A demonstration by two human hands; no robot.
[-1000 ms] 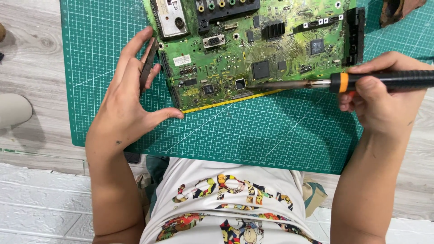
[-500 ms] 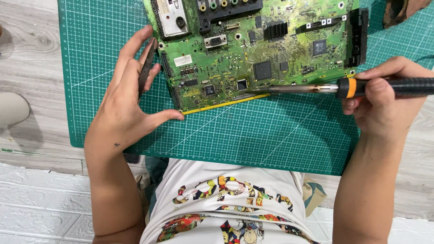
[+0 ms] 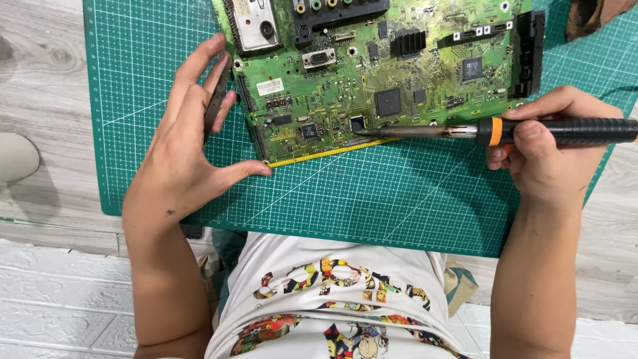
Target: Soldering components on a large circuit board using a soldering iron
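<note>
A green circuit board (image 3: 399, 73) lies on a green cutting mat (image 3: 372, 199). My left hand (image 3: 189, 153) rests flat on the mat against the board's left edge. Its thumb tip touches the near left corner, and its fingers are spread along the side over a dark narrow piece (image 3: 216, 100). My right hand (image 3: 545, 149) grips the black handle of a soldering iron (image 3: 531, 131) with an orange collar. The iron lies almost level, pointing left. Its metal tip touches the board beside a small black chip (image 3: 357, 123) near the front edge.
The mat lies on a grey wood-look tabletop (image 3: 40, 100). The board carries a large black chip (image 3: 387, 102), a black heat sink (image 3: 407, 42), a metal box (image 3: 251, 23) and a black connector strip (image 3: 531, 53). A brown object (image 3: 591, 13) sits at the top right corner.
The soldering iron's tip has slid a little to the left along the board's front edge, up to the small black chip. My left hand has stayed in place.
</note>
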